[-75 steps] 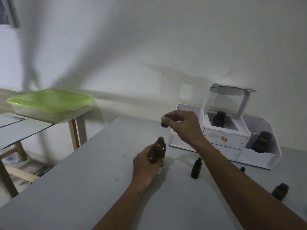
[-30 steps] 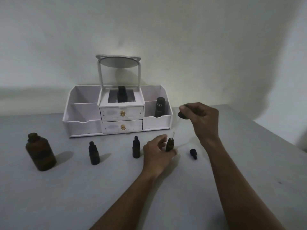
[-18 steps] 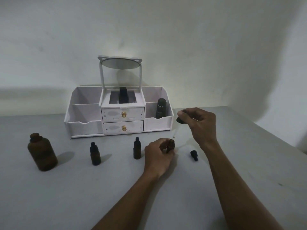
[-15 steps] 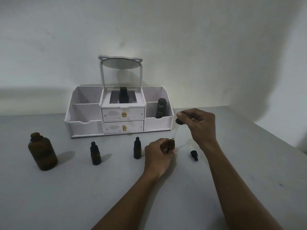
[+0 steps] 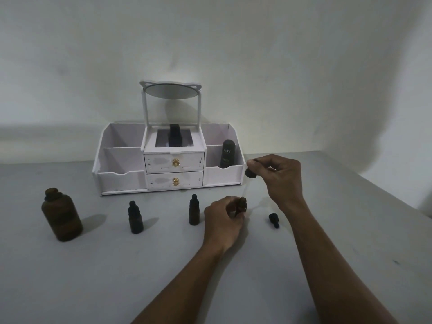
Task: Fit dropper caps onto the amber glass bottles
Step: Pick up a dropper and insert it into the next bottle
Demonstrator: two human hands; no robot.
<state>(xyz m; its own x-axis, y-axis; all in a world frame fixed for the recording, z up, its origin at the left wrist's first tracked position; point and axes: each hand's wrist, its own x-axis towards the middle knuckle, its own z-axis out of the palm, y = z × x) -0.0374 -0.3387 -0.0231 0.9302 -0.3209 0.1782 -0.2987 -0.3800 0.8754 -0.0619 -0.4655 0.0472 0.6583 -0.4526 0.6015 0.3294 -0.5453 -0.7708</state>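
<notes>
Dimly lit, a grey desk (image 5: 117, 277) is seen set against a bare white wall (image 5: 257, 66). At the middle of the desk, a small amber glass bottle (image 5: 242, 205) is stood upright with its neck uncovered. It is gripped by the left hand (image 5: 223, 222), whose fingers and thumb are curled round its body. Above it, slightly towards the desk's right edge, a black dropper cap (image 5: 250, 173) is pinched between the thumb and fingertips of the right hand (image 5: 280, 181). The cap is held clear of the bottle's neck, and a thin clear pipette can only faintly be made out beneath it. A loose black dropper cap (image 5: 273, 219) is seen lying on the desk between the left hand and the right wrist. Left of the gripped bottle, a capped dark dropper bottle (image 5: 194, 210) and a second capped dropper bottle (image 5: 135, 217) are stood apart in a row. A large amber glass bottle (image 5: 62, 215) with an open neck is placed nearer the left edge. Along the far edge, a white plastic organiser (image 5: 119, 181) with a round mirror (image 5: 170, 91) and two gold-knobbed drawers (image 5: 161, 161) is set against the wall. A black tube marked "Kahf" (image 5: 227, 156) is stood in its right compartment.
</notes>
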